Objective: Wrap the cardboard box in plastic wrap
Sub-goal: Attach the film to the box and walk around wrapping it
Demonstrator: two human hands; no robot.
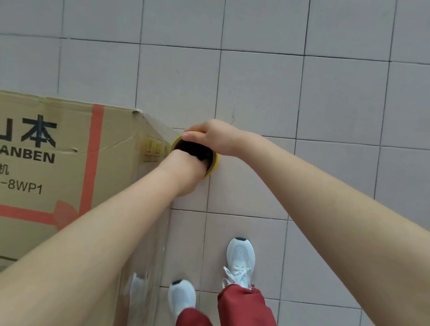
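Observation:
A tall brown cardboard box (56, 157) with black lettering and red stripes stands at the left. Clear plastic wrap (152, 247) stretches down its right side and reflects a shoe. Beside the box's upper right corner I hold the plastic wrap roll (212, 164) upright; its yellow-rimmed core points up at me. My left hand (183, 170) reaches into the top of the core, so its fingers are hidden. My right hand (210, 134) curls over the roll's far rim from above.
The floor (315, 93) is pale square tile with dark joints, open to the right and beyond the box. My feet in white shoes (240, 261) and red trousers stand just right of the box's near edge.

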